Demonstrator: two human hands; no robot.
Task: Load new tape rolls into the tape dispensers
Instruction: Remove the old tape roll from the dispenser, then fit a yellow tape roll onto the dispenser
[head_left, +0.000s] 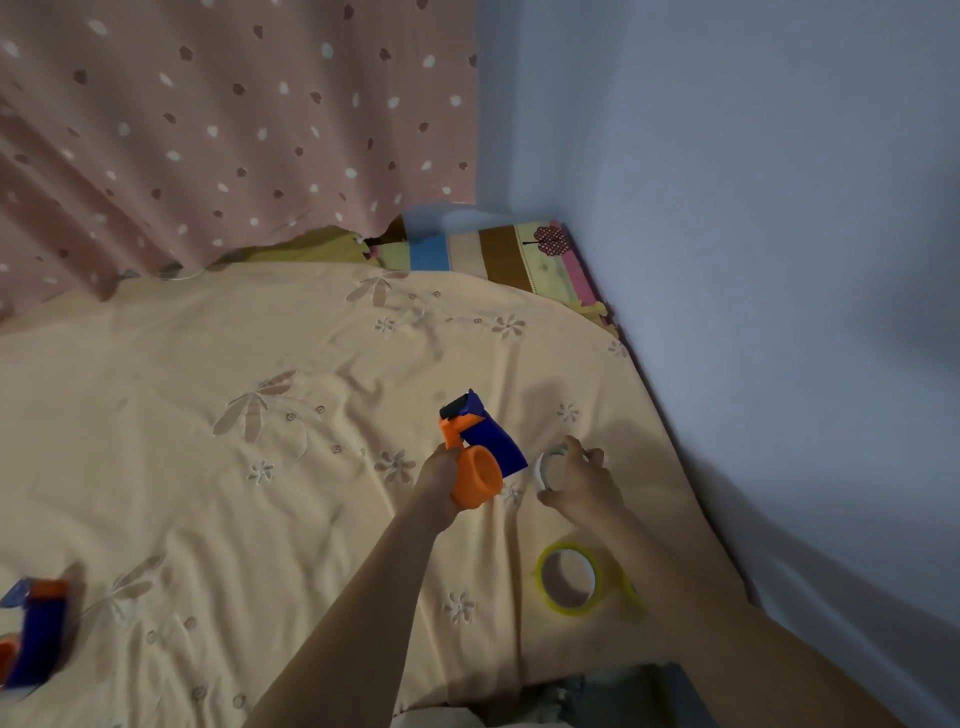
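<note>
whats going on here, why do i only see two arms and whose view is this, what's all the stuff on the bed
There is no machine here. The single picture comes from a wide-angle camera worn on a person's head, looking down and forward, so you see only their bare arms reaching out.

The left hand holds a blue and orange tape dispenser up off the bed; its orange hub has no roll on it. The right hand is closing its grip around a small pale tape roll on the bedsheet; whether it is lifted yet is hard to tell.

Nearer the person lies a yellow-edged tape roll, flat on the sheet. At the far left edge sits a second blue and orange dispenser, partly cut off. Behind are a spotted pink curtain and a plain wall.
</note>
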